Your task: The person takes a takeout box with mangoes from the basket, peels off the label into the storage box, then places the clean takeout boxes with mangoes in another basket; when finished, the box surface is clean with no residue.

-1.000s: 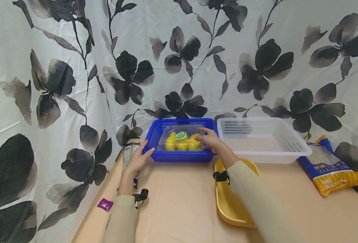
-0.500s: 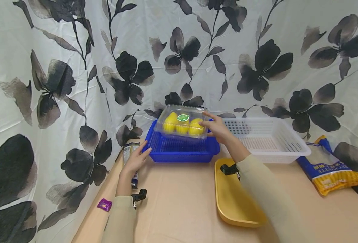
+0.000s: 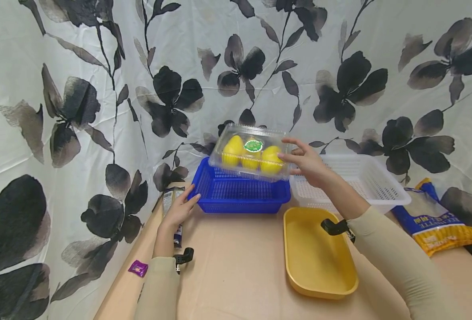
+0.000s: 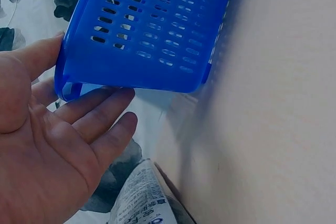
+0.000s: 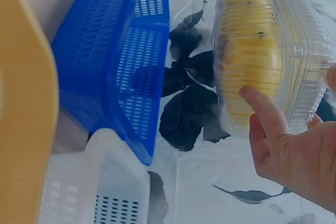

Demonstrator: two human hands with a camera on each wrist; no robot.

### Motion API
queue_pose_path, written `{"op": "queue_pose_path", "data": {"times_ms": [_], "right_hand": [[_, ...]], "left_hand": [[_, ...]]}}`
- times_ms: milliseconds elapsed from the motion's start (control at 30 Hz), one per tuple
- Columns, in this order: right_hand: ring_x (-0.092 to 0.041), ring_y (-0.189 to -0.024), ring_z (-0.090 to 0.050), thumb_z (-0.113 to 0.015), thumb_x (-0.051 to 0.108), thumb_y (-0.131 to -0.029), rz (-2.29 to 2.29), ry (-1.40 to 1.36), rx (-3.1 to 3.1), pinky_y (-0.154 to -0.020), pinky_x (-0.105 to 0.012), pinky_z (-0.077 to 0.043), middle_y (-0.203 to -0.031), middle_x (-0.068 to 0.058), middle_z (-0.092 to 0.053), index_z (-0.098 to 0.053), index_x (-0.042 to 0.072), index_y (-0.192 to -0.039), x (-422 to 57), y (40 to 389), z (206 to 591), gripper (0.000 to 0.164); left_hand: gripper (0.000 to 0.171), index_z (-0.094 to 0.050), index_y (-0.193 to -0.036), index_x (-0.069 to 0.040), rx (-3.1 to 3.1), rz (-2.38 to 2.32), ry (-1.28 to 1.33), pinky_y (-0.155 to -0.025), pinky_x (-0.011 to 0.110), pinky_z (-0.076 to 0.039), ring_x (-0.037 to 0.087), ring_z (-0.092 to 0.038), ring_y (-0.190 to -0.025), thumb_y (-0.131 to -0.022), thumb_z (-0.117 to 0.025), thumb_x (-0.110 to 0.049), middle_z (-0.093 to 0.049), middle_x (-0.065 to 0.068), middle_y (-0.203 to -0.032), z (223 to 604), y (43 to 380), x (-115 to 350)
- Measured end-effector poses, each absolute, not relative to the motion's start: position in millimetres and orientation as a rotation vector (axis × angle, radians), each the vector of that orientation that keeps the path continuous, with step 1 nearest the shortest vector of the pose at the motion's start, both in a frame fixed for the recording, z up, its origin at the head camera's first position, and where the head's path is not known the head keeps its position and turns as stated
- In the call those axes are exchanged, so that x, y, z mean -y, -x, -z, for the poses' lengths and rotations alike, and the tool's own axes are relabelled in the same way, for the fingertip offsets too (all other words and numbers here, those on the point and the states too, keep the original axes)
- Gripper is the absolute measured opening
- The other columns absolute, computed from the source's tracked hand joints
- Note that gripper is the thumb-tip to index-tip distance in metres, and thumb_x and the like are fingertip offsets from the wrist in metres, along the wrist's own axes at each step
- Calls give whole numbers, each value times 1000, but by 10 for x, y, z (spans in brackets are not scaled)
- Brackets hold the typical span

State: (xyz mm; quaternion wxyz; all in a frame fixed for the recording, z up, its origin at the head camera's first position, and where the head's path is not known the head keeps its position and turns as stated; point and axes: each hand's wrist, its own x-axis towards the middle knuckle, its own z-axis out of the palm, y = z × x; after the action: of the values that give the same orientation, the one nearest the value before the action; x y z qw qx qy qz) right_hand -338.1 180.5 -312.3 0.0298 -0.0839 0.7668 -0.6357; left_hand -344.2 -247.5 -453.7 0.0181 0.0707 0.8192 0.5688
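Observation:
My right hand (image 3: 308, 162) holds a clear plastic clamshell box (image 3: 220, 153) by its right end, thumb and fingers on opposite sides. Through the lid show several yellow, mango-like fruits (image 3: 233, 151) and a green-and-white round sticker (image 3: 254, 144). The box hangs tilted above the back of a blue perforated basket (image 3: 242, 206), as the right wrist view shows with the basket (image 5: 110, 61) apart from it. At the basket's left end is my left hand (image 3: 178, 210), its fingers extended against the rim and side wall. In the left wrist view the fingers (image 4: 100, 121) lie along that wall.
A white perforated basket (image 3: 388, 202) stands right of the blue one. In front lies a yellow tray (image 3: 320, 258). A blue-and-yellow bag (image 3: 440, 222) is far right. A printed packet (image 3: 167, 202) and a purple wrapped sweet (image 3: 138, 268) lie left. Floral cloth (image 3: 236, 102) hangs behind.
My right hand has lifted the fruit box out of the blue basket, up and to the right, tilting it. The left hand has stayed at the basket's left end.

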Motion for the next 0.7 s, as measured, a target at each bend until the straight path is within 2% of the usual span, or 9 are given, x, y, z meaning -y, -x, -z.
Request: {"op": "queue_pose_path", "data": {"times_ms": [300,700], "right_hand": [[-30,-119,-60,-76,32,-97,1911,319,-2332,-103,-53,-57,-130,-19,-52,-43,25,-155,-1906,3041,3162,67],[-33,-109,-58,-81,35,-92,1754,280,-2363,-95,-46,-62,-114,-16,-54,-45,24,-151,-2045,2806,3390,70]], "left_hand": [[74,-23,-167,-16,-2540,-1769,-209,-127,53,-29,37,-18,-160,-107,-58,-41,-11,11,-176,4531,3411,2485],[74,-22,-167,-13,-2505,-1819,-262,-127,50,-29,35,-24,-159,-107,-58,-39,-16,14,-174,4538,3458,2460]]}}
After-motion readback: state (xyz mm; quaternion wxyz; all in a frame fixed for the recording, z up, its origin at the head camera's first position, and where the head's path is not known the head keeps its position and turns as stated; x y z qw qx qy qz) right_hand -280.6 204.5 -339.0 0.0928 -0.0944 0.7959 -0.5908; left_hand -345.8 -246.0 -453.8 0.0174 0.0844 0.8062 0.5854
